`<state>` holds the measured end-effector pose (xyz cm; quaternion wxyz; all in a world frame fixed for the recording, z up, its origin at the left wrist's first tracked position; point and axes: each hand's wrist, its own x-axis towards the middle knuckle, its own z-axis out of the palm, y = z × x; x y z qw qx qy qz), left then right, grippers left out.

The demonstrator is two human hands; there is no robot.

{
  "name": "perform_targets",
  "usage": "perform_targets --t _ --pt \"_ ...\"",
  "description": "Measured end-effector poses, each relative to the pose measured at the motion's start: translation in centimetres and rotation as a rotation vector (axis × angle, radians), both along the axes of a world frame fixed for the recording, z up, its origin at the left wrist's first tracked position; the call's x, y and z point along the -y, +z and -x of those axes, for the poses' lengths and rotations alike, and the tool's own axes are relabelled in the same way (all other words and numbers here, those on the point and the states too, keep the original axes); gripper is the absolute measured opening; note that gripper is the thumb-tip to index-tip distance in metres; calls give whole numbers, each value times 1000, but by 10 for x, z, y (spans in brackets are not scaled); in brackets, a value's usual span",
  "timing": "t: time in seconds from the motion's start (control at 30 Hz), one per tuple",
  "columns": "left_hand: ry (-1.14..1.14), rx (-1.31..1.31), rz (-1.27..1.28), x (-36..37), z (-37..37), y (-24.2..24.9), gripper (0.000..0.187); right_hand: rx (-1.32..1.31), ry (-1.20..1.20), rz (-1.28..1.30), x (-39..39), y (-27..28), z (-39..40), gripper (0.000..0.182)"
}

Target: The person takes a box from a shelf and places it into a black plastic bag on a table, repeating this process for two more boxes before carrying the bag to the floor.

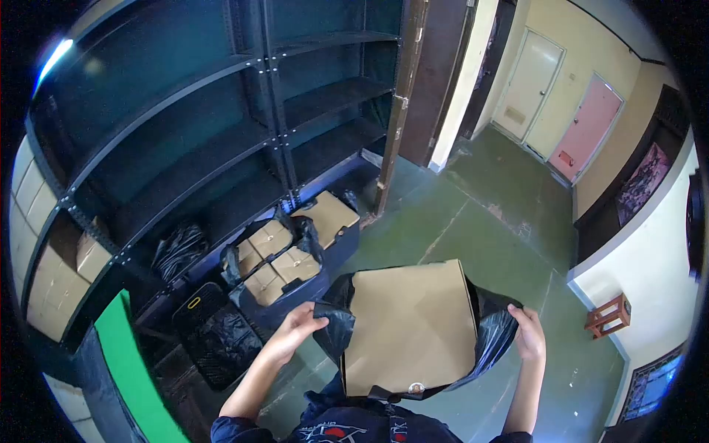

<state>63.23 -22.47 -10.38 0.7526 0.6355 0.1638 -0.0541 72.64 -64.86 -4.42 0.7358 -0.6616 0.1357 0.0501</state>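
A flat-topped brown cardboard box (413, 325) sits close in front of my body, inside a black plastic bag (493, 336). The bag's sides are pulled down and outward, so the top of the box shows. My left hand (301, 328) is closed on the bag at the box's left side. On the right, my right hand (529, 334) pinches the other edge of the bag. What supports the box from below is hidden.
Dark metal shelving (273, 140) lines the left wall. Below stand dark crates with brown boxes (269, 240), a black basket (214, 336) and a green panel (140, 369). A wooden stool (609, 316) stands right, on the green floor (473, 214). Doors are at the back.
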Motion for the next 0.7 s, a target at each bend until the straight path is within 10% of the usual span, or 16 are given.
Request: perform_targets --t 0.23,0.7 --pt "16 -198 114 28 -115 23 40 -159 -62 128 -6 -22 -112 18" --pt "176 -315 72 49 -233 -120 36 -326 226 332 -50 -141 -337 17"
